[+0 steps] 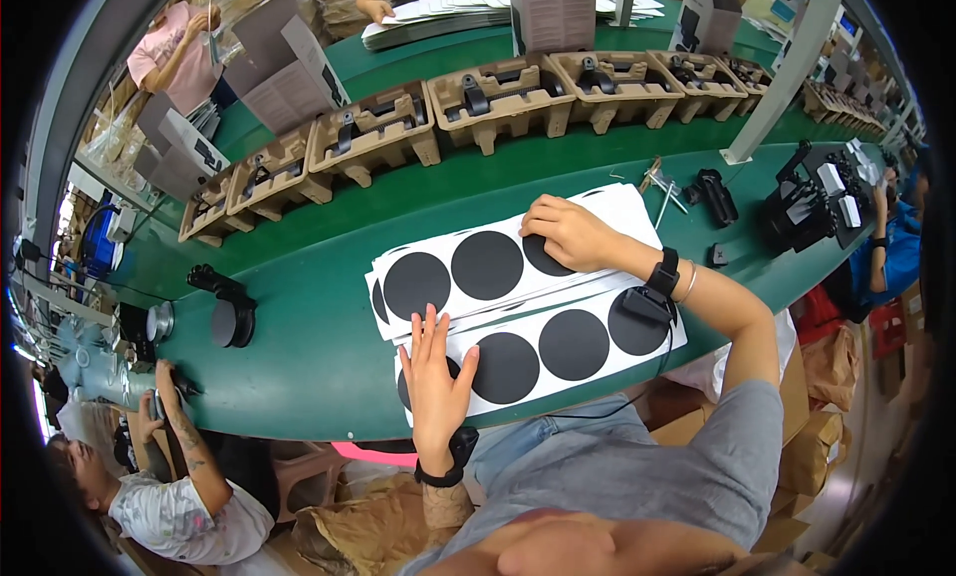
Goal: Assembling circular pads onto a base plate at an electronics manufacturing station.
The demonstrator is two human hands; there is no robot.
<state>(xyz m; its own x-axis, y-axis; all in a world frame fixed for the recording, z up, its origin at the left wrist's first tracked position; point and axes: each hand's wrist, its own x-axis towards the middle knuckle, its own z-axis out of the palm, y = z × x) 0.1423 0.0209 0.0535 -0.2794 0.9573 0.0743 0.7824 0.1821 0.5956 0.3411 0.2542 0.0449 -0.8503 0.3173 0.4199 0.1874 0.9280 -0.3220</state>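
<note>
A stack of white sheets (438, 327) with black round pads lies on the green bench before me. One more white sheet (533, 401) with a row of black discs (574, 345) lies on the near side. My left hand (442, 382) rests flat with spread fingers across the left part of both, its fingertips by a large black disc (416, 285). Over the stack's right part, my right hand (570, 233) bends its fingers down onto a partly covered black disc (543, 255). The fingertips are hidden, so whether they grip its edge does not show.
Moulded brown trays (498, 103) holding black parts line the far side. A black round-based stand (232, 317) is at left; tools (662, 190) and a black holder (715, 198) are at right. A black device (647, 305) hangs at my right wrist. Co-workers sit at both sides.
</note>
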